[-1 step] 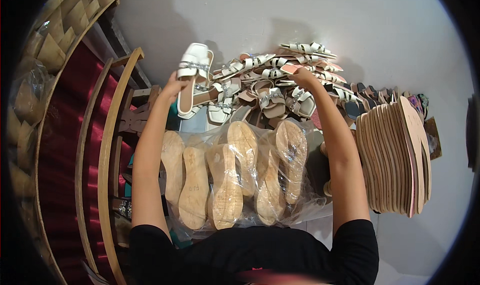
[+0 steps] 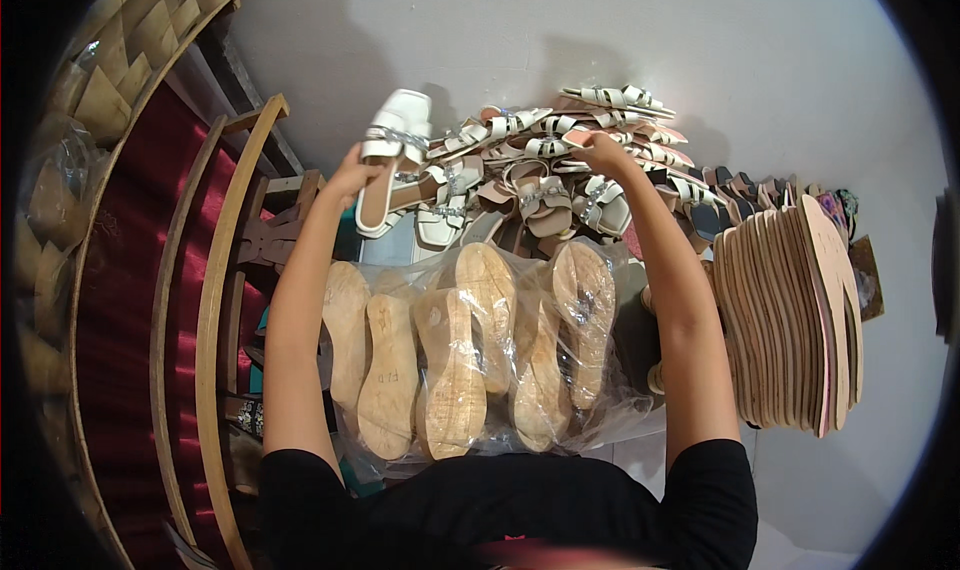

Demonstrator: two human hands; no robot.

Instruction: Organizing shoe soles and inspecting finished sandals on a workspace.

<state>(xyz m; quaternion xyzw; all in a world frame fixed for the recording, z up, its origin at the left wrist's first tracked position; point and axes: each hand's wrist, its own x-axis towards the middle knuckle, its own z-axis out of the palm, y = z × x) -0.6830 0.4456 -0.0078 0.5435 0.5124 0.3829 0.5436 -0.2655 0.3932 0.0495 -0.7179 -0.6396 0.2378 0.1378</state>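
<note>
Fingers of the left hand grip a white sandal by its side, at the sandal pile's left end. It looks light and stiff-soled, best held by the sole's edge; square-toed, tan inside, silver-trimmed. Farther back, the right hand touches a pink-insoled sandal; whether it's gripping, I can't tell.

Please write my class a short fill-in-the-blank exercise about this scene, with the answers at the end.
1. The left hand holds a sandal whose square toe is ____ in colour.
2. Clear ____ covers the wooden foot shapes.
3. The stack of tan soles stands on the picture's ____ side.
4. The person's short sleeves are ____.

Missing words: white; plastic; right; black.
</note>
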